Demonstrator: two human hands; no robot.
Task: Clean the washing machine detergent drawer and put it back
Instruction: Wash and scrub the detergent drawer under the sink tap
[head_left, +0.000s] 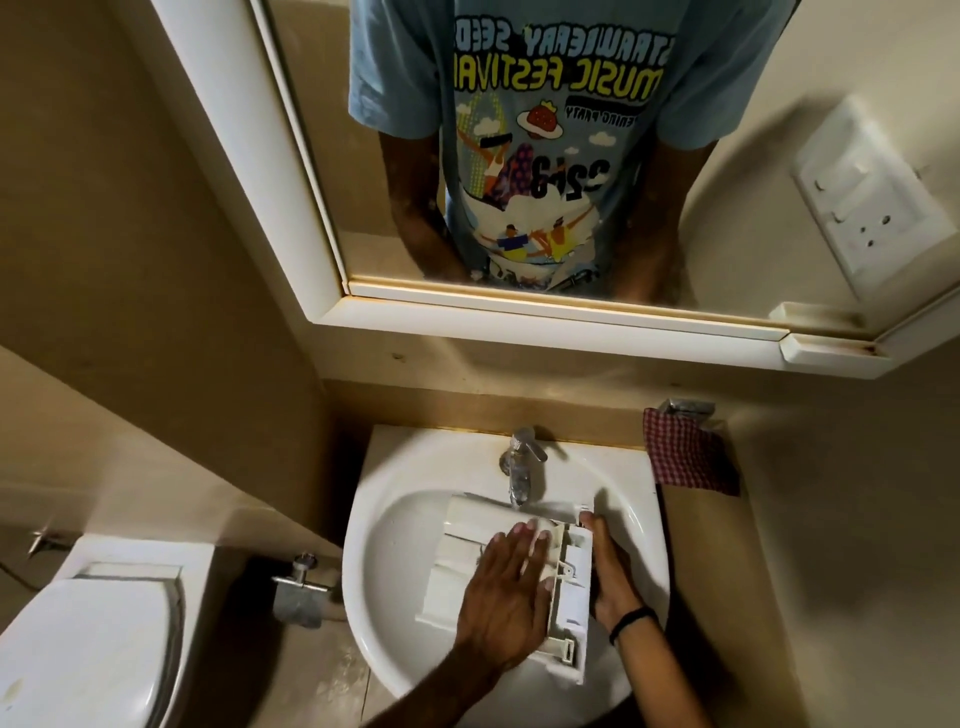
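The white detergent drawer (467, 551) lies upside down in the white sink (384, 587), under the chrome tap (521, 470). My left hand (506, 597) rests flat on the drawer's underside, fingers spread and pointing toward the tap. My right hand (610, 571), with a dark band on the wrist, grips the drawer's front panel on its right side. Whether water runs from the tap I cannot tell.
A red checked cloth (685, 457) hangs right of the sink. A toilet (88, 639) with its lid down stands at the left, with a chrome wall valve (301, 582) between them. A mirror (519, 156) hangs above, and a switch plate (872, 192) is on the right wall.
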